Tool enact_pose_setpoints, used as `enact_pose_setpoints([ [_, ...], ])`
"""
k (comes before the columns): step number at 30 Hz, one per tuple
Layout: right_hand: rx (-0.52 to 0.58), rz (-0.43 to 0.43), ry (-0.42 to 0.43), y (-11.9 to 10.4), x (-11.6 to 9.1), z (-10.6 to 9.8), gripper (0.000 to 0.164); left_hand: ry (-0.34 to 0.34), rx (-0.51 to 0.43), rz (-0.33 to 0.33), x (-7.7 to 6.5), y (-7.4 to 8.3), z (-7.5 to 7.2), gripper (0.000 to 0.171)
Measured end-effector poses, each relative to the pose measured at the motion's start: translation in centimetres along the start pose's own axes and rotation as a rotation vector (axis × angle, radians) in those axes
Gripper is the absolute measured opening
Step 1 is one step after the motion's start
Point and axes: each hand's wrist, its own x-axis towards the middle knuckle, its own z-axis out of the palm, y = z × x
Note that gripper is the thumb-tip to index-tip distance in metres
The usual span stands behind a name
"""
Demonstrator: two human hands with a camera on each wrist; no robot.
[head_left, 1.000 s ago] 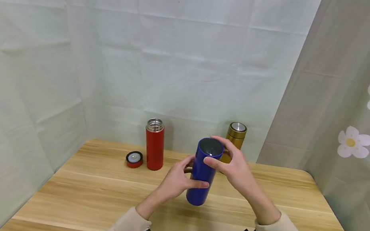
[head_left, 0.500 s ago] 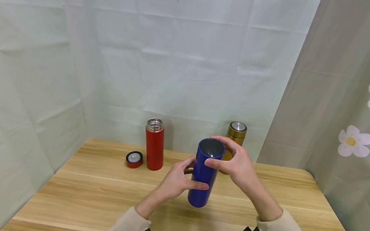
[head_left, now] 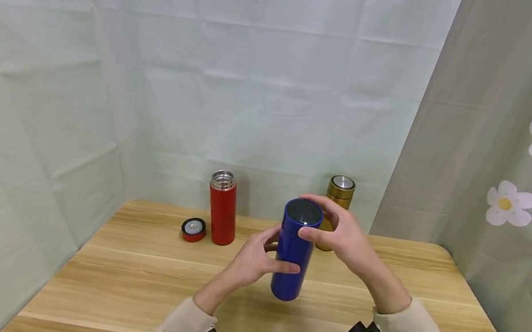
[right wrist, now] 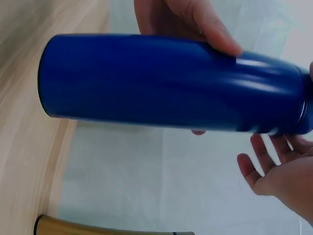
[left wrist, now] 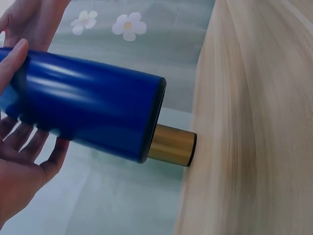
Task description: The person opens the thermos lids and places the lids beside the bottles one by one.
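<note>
A blue thermos bottle (head_left: 292,251) with a dark, glossy top is held above the table, slightly tilted. My left hand (head_left: 253,258) grips its body around the middle, thumb across the front. Up at the lid, my right hand (head_left: 338,234) pinches the sides between thumb and fingers. In the left wrist view, the bottle's dark base (left wrist: 154,120) shows apart from the wood. The right wrist view shows the bottle's body (right wrist: 146,81) lying sideways across the frame, with the right hand's fingers (right wrist: 261,155) near its lid end.
An uncapped red thermos (head_left: 222,214) stands at the back left, its steel mouth showing. Its red lid (head_left: 193,229) lies upside down beside it. Behind my right hand stands a gold thermos (head_left: 341,192), partly hidden. Pale curtains rise behind the wooden table (head_left: 134,273).
The blue thermos has shifted slightly right and down in view. My right thumb has slid a little to the right along the lid, and the right wrist has turned slightly.
</note>
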Motion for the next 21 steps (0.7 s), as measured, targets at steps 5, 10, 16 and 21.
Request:
enact_pose_setpoints([
  [5,-0.041,0.052,0.088,0.2,-0.3,1.2,0.071,0.073,-0.005,-0.022,0.0,0.0,0.3,0.078],
  [10,-0.038,0.064,0.181,0.3,-0.2,2.1,0.068,0.098,-0.002,-0.021,0.1,0.0,0.3,0.076],
  [16,-0.002,0.051,0.218,0.3,-0.4,1.9,0.066,0.047,-0.006,-0.026,0.0,-0.2,0.1,0.076],
  [21,0.006,0.034,0.191,0.5,-0.3,1.5,0.066,0.022,0.007,-0.023,0.0,-0.1,-0.1,0.076],
])
